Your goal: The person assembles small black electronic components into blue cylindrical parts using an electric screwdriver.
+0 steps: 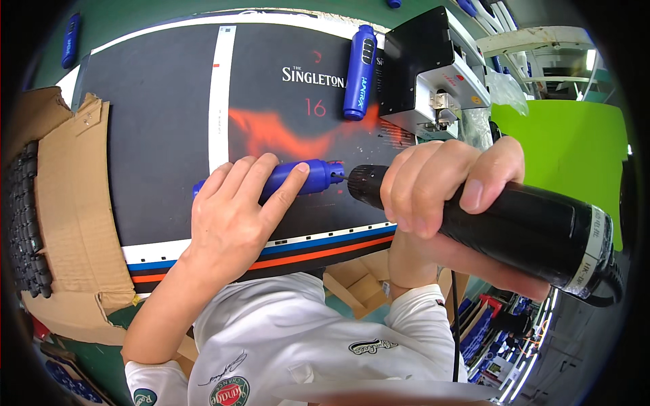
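My left hand [233, 213] lies closed over a blue plastic cylinder [313, 177], pressing it against the dark printed mat [169, 122]. The cylinder's narrower, notched end faces right. A black electric screwdriver [528, 233] is gripped in my right hand [440, 179], lying nearly level with its cord trailing from the back. Its thin bit points left and meets the notched end of the cylinder; whether it sits in a screw is too small to tell. Beyond my hands lies a similar blue cylinder [360, 74] with a dark button panel.
A black and white box-shaped machine [433, 84] stands at the back right, near a clear plastic bag [508, 93]. On the left, an open cardboard box [78, 203] holds several black parts [28, 223]. Another blue cylinder [70, 40] lies far left. A bright green surface [562, 145] is at right.
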### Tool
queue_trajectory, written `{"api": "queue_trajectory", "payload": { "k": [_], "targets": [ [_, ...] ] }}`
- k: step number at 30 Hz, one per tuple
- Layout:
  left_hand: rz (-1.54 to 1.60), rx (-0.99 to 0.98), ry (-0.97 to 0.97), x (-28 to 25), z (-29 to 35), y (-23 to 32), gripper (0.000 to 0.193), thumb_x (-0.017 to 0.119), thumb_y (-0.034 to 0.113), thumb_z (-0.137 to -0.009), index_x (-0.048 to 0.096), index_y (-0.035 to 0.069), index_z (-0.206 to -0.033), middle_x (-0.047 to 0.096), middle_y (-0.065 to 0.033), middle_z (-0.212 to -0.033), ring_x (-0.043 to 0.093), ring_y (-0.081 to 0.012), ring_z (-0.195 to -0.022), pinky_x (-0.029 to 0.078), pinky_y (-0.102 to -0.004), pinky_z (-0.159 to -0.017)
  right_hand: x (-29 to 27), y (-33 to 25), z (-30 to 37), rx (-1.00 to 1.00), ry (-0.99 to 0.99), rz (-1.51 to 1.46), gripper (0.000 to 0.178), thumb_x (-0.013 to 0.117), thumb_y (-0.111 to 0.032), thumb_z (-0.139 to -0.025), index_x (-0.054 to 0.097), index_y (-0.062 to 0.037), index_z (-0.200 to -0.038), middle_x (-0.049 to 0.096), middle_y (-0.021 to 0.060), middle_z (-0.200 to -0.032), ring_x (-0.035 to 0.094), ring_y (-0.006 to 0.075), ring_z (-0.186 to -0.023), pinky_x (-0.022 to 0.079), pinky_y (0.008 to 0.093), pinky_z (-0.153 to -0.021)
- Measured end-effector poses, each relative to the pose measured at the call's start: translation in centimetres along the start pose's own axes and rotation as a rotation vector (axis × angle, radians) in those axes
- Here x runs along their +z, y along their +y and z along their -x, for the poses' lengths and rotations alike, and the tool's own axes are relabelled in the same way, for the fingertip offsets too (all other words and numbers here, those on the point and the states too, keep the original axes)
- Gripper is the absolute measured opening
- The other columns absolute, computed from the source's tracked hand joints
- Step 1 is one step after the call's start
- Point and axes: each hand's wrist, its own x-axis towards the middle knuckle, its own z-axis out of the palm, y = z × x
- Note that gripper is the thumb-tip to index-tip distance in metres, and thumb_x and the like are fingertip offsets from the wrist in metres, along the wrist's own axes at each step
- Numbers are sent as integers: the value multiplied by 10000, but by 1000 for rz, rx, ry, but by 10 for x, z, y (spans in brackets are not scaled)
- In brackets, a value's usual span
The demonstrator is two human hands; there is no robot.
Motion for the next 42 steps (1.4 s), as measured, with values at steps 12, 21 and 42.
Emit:
{"api": "queue_trajectory", "payload": {
  "k": [12, 21, 42],
  "targets": [
    [-91, -21, -42, -15, -1, 2, 488, 685, 101, -687, 644, 93, -1172, 592, -100, -1048, 572, -278, -997, 439, -401, -870, -22, -21, 32, -302, 284, -211, 776, 637, -662, -819, 440, -60, -1267, 521, 40, -779, 518, 143, -626, 464, 281, -532],
    [1574, -421, 154, -73, -8, 3, 547, 725, -4, -844, 438, -23, -1310, 588, -132, -1232, 612, -204, -1113, 519, -351, -945, 50, 28, 82, 375, 695, -148, 374, 578, -240, -966, 410, -45, -1238, 522, 206, -1239, 546, 347, -1218, 545, 465, -944],
    [-388, -814, 228, -199, 95, -182, 222, 742, 111, -796, 673, -25, -957, 635, -84, -943, 617, -210, -871, 513, -314, -745, 42, 60, 102, 376, 793, -208, 467, 623, -123, -945, 438, -61, -1370, 576, 82, -1218, 619, 191, -1035, 547, 301, -838]
  ]
}}
